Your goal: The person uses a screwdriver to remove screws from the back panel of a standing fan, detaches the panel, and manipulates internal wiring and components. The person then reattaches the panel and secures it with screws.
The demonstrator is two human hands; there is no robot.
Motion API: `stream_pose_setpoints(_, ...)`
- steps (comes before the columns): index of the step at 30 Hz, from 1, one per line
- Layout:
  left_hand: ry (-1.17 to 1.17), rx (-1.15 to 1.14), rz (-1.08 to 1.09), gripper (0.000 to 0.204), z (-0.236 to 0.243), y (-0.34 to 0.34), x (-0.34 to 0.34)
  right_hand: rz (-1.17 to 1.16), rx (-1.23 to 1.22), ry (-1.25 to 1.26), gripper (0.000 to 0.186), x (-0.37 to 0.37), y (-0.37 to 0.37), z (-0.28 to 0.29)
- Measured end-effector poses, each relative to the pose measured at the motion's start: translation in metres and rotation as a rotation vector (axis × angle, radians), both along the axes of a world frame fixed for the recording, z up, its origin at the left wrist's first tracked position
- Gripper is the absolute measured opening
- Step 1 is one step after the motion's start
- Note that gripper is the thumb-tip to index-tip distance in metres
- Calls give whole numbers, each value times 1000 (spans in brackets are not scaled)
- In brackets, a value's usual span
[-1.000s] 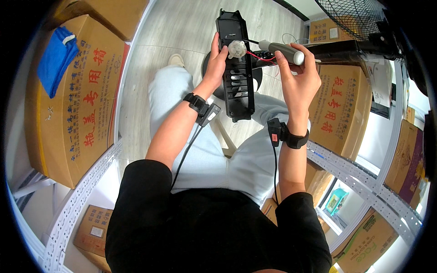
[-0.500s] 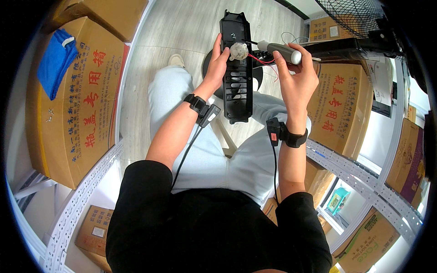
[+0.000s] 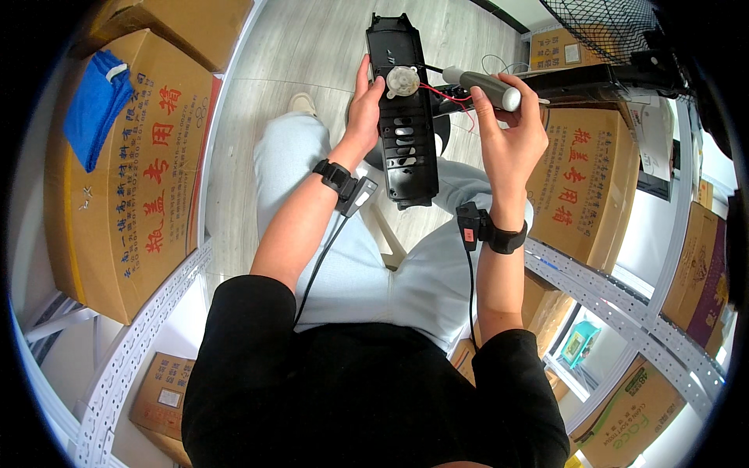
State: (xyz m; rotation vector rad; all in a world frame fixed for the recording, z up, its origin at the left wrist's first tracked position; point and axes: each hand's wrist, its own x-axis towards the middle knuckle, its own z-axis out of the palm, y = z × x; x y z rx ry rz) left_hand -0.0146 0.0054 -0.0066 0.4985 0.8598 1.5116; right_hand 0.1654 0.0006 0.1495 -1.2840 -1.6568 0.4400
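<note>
My left hand [image 3: 363, 113] is closed on the left edge of a long black plastic housing [image 3: 409, 171], held upright lengthwise above my knees. Slots run across its lower half. A clear round plastic part [image 3: 402, 81], with red wires [image 3: 449, 97] coming from its right side, sits on the upper half beside my left thumb. In my right hand [image 3: 511, 129] is a screwdriver [image 3: 488, 90] with a grey handle, its shaft pointing left. The shaft reaches the housing's right edge near the clear part; whether its tip touches anything I cannot tell.
Large cardboard boxes stand on metal shelving at the left [image 3: 140, 179] and right [image 3: 581, 183]. A blue cloth [image 3: 101, 109] hangs over the left box. At the upper right are a black mesh basket [image 3: 608, 27] and a dark bar [image 3: 593, 82]. Cabled black bands circle both wrists.
The housing has tilted, its top end shifting left and the lower end slightly right. The clear part moved left with it, while the screwdriver shifted only slightly.
</note>
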Motion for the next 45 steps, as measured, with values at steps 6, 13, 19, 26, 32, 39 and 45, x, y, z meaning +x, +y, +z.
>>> stream_pose_setpoints(6,2,-5,1,60,5,-1,1,8,-49,12,39,0,-1,-1)
stream_pose_setpoints(13,3,2,1,60,3,0,1,48,-46,0,40,-7,4,-7)
stream_pose_setpoints(19,31,-6,4,60,3,0,1,86,-38,12,38,-17,12,-18)
stream_pose_setpoints(26,69,-10,12,58,13,-2,4,104,13,-33,38,-30,24,-32)
stream_pose_setpoints(32,73,33,20,61,5,1,2,76,20,9,38,-26,19,-29)
stream_pose_setpoints(39,253,64,54,50,15,0,4,53,-45,259,35,0,2,-8)
stream_pose_setpoints(45,347,28,87,36,14,-1,5,12,-234,410,37,19,-13,7)
